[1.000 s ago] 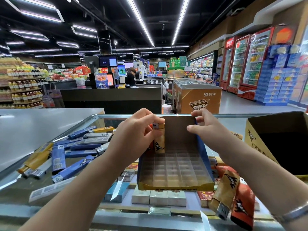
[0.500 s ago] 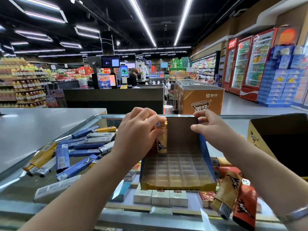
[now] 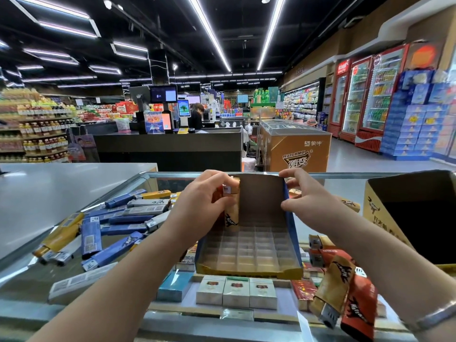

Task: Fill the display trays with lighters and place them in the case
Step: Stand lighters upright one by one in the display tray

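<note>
A cardboard display tray with a clear plastic grid stands on the glass counter in front of me. My left hand grips upright lighters at the tray's back left corner. My right hand pinches the top of the tray's blue right wall. Loose blue and yellow lighters lie scattered on the glass to the left. Several red and tan lighters lie at the lower right.
An open cardboard box stands at the right on the glass case. Cigarette packs show under the glass. A grey counter lies to the left; store shelves, a checkout and fridges stand beyond.
My left hand has pressed the lighters a little lower into the back left corner of the tray. My right hand stays on the right wall.
</note>
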